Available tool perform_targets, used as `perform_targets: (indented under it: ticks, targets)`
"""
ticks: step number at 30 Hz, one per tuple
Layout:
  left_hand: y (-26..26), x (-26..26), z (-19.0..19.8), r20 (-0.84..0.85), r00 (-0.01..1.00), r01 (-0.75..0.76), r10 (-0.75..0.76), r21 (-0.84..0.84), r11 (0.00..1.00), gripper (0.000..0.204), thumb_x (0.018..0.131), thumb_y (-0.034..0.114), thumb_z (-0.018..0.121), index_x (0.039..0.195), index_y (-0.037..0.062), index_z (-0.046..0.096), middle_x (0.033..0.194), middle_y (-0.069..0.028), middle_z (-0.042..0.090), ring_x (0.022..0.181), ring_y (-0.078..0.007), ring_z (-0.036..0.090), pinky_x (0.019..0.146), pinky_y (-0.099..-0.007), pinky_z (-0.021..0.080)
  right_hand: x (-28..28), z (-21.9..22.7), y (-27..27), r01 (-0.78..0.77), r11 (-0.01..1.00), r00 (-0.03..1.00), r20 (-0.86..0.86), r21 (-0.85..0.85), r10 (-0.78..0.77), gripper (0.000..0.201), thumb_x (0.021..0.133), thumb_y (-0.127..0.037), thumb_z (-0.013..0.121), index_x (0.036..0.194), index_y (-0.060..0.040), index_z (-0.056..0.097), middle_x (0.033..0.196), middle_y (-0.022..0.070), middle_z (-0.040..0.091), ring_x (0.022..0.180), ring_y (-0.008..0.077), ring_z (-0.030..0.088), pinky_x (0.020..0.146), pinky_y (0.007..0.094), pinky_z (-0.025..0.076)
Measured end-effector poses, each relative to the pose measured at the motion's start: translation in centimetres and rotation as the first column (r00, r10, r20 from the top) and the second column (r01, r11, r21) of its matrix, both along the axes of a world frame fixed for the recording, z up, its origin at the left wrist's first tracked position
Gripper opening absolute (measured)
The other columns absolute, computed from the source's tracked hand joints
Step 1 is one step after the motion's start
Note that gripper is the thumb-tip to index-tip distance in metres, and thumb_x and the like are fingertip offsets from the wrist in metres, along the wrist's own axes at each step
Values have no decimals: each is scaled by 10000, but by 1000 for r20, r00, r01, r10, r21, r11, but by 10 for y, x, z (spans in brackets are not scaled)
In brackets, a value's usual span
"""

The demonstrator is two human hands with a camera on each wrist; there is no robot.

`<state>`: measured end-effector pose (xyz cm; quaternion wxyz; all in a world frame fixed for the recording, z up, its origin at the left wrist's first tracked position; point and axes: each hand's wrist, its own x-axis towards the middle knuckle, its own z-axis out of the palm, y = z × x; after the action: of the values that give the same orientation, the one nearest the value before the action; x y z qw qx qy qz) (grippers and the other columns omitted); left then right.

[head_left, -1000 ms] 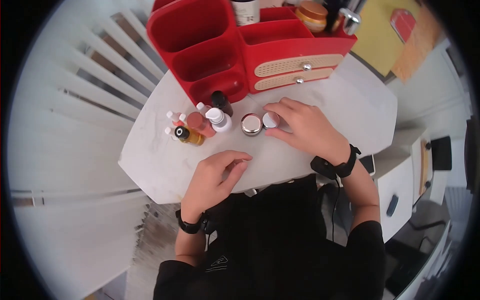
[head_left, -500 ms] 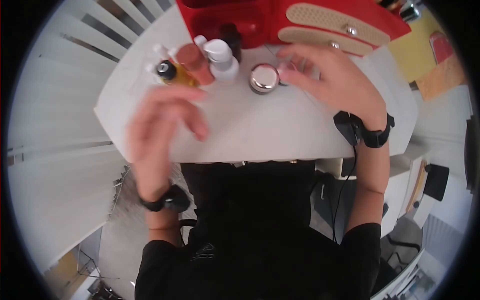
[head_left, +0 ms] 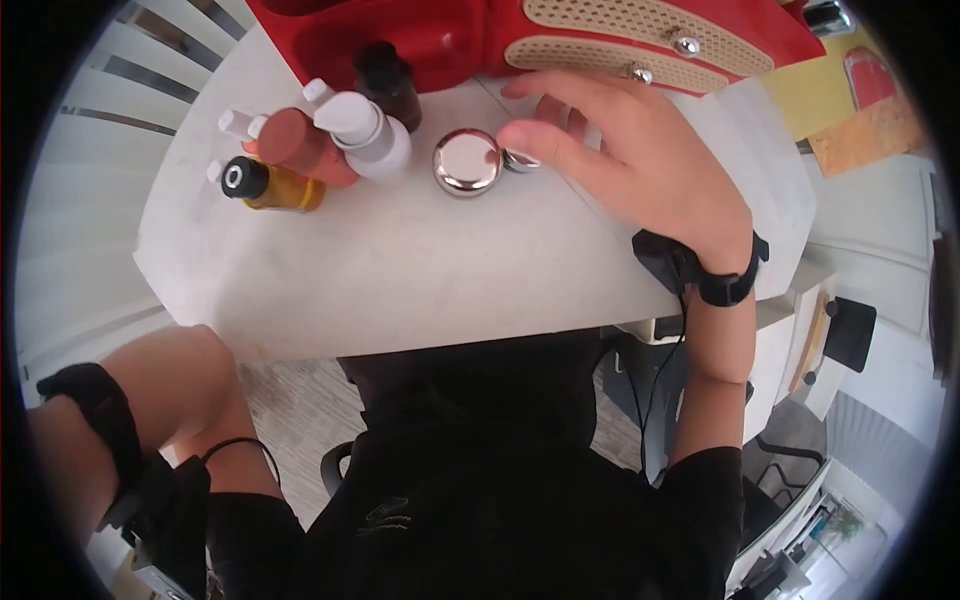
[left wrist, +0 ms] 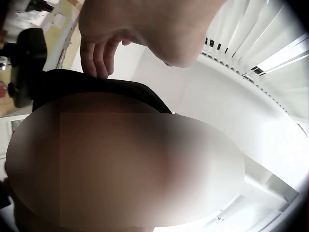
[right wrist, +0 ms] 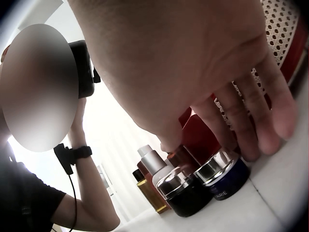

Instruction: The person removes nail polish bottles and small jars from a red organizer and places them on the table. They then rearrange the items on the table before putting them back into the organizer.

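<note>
We see our right hand [head_left: 640, 165] at the upper centre of the head view, its relaxed fingers [right wrist: 251, 140] touching one blue jar [right wrist: 224, 179] on the table [head_left: 420, 270]. One black jar [head_left: 466, 162] stands just left. Four bottles cluster at upper left. Our left hand [left wrist: 145, 29] is raised, fingers loosely curled, empty.

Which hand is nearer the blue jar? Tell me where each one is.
Right. The right hand hovers over the blue jar, fingertips beside it. The left hand is raised by the head, off the table.
</note>
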<state>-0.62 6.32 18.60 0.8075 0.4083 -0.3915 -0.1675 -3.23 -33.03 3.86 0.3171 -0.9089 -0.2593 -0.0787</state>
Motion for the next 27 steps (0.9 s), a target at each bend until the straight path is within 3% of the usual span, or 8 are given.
perform_targets:
  ticks: [4, 6, 7, 13, 14, 27]
  targets:
    - [5, -2, -18, -34, 999, -27, 27, -16, 1000, 488, 1147, 442, 494, 1530, 162, 612, 1558, -59, 664, 1448, -247, 611, 1334, -512, 369, 2, 3, -5, 25, 1000, 999, -43, 11, -25, 555, 1008, -546, 782, 1218, -32, 802, 905, 187, 787, 849, 371, 781, 759, 405, 604]
    - [12, -10, -20, -65, 995, -69, 70, 8, 998, 493, 1147, 443, 494, 1532, 158, 610, 1561, -64, 661, 1452, -250, 608, 1334, -513, 368, -2, 7, -5, 56, 996, 992, -109, -68, -63, 508, 1055, -456, 760, 1332, -30, 757, 1038, 160, 784, 851, 270, 726, 786, 363, 569]
    - [12, -11, -22, -71, 994, -81, 82, 12, 997, 495, 1147, 443, 494, 1533, 155, 608, 1562, -67, 659, 1453, -252, 606, 1334, -513, 367, -5, 5, -5, 47, 997, 992, -116, -67, -55, 508, 1055, -456, 760, 1332, -30, 757, 1038, 160, 784, 851, 270, 726, 786, 363, 569]
    - [-14, 41, -36, -41, 998, 46, -48, -28, 999, 509, 1145, 445, 494, 1540, 142, 601, 1568, -84, 649, 1463, -262, 596, 1335, -516, 363, 0, -3, -4, 71, 993, 990, 129, -96, -58, 549, 1006, -486, 809, 1309, -31, 762, 1059, 176, 793, 899, 332, 764, 795, 416, 597]
    - [-16, 44, -40, -45, 998, 51, -53, -37, 998, 511, 1145, 445, 493, 1541, 140, 600, 1570, -87, 647, 1465, -264, 594, 1335, -516, 362, 2, -7, -4, 94, 986, 979, 194, -137, -67, 583, 1020, -584, 744, 1206, -33, 789, 1062, 206, 806, 986, 410, 778, 826, 442, 625]
    - [-26, 58, -97, -84, 996, 5, -19, -167, 986, 543, 1143, 450, 493, 1557, 111, 584, 1584, -123, 626, 1487, -286, 572, 1336, -523, 353, 11, -11, -6, 108, 982, 968, 241, -156, -69, 567, 1004, -585, 759, 1183, -49, 800, 984, 181, 797, 915, 398, 776, 797, 441, 623]
